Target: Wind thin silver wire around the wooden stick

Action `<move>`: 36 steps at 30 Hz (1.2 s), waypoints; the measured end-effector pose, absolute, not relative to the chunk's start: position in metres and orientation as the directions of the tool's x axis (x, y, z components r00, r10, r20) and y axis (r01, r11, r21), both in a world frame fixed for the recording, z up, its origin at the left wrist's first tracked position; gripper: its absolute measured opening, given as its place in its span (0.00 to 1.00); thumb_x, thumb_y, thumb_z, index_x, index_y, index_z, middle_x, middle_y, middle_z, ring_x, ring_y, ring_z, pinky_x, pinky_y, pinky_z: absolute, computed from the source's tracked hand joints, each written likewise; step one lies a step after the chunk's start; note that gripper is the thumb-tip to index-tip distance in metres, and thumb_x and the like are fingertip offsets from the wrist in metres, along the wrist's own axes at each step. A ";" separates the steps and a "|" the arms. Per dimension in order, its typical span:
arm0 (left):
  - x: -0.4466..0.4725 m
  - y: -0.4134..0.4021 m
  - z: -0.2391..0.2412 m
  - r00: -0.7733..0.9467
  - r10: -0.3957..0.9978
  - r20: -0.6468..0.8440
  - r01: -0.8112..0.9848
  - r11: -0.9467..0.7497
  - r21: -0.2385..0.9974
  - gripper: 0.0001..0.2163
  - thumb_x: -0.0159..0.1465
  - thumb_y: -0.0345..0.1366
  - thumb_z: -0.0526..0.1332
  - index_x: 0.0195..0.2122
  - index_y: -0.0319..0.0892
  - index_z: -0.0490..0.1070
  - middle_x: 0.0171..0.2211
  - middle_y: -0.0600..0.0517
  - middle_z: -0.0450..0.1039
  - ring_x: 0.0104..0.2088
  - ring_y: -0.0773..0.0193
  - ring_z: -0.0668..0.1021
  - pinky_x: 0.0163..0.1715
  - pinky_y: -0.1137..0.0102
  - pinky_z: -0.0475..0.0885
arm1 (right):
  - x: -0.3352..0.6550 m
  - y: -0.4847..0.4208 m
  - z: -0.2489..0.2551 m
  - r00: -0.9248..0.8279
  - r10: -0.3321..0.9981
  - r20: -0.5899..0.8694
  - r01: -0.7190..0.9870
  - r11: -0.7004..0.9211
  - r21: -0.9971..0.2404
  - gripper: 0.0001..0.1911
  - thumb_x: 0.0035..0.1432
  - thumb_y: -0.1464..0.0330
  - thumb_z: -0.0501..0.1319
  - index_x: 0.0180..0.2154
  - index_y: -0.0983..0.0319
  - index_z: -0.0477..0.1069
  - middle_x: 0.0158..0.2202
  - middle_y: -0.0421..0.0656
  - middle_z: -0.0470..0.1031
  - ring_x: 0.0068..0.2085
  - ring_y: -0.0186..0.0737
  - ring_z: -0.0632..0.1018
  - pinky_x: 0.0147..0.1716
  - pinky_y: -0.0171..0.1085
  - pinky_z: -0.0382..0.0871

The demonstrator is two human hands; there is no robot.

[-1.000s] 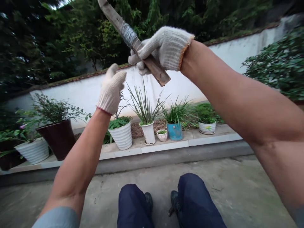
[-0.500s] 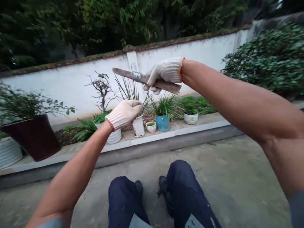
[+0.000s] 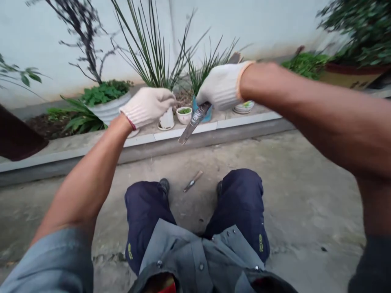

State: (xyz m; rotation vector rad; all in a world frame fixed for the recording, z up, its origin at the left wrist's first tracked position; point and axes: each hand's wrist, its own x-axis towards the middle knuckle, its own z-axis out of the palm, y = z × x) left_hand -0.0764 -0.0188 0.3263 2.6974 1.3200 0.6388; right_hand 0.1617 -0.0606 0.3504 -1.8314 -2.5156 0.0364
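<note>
My right hand, in a white knit glove, is closed around a flat wooden stick. Silvery wire is wound in many turns about the stick, just below my fingers. The stick slants, its lower end towards me and its other end showing behind the glove. To the left, my gloved left hand is held at a similar height, thumb and fingers pinched together. What it pinches is too fine to make out. A short, slim piece with a shiny middle lies on the ground between my shoes.
Along a low ledge stand a white pot, a small white bowl with green sprouts, and a blue pot. A dark pot is at far left. Behind runs a white wall. My knees are below.
The view has tipped downward. My right hand has turned the stick from nearly level to slanting down towards me. The left hand stays pinched, and the piece on the ground shows fully now.
</note>
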 end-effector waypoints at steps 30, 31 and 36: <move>-0.034 0.064 0.071 0.658 0.644 -0.391 0.583 -0.107 0.806 0.08 0.70 0.41 0.66 0.38 0.44 0.81 0.24 0.52 0.75 0.22 0.64 0.75 0.28 0.68 0.73 | 0.203 0.037 0.062 -0.077 0.989 -0.124 0.994 0.085 0.062 0.15 0.75 0.72 0.55 0.40 0.66 0.80 0.38 0.60 0.83 0.52 0.57 0.83 0.53 0.50 0.71; -0.033 0.066 0.070 0.652 0.650 -0.390 0.599 -0.125 0.791 0.08 0.70 0.40 0.65 0.39 0.44 0.82 0.25 0.52 0.76 0.23 0.63 0.76 0.29 0.67 0.73 | 0.207 0.037 0.060 -0.087 0.985 -0.152 0.993 0.098 0.066 0.14 0.76 0.72 0.56 0.38 0.66 0.78 0.35 0.59 0.82 0.53 0.56 0.82 0.55 0.50 0.71; -0.043 0.079 0.056 0.586 0.740 -0.331 0.747 -0.335 0.574 0.13 0.73 0.43 0.61 0.42 0.44 0.85 0.28 0.50 0.78 0.26 0.60 0.78 0.33 0.65 0.73 | 0.219 0.023 0.061 -0.243 0.931 -0.274 0.954 0.280 0.107 0.10 0.69 0.77 0.59 0.34 0.65 0.76 0.39 0.58 0.83 0.56 0.55 0.78 0.66 0.54 0.64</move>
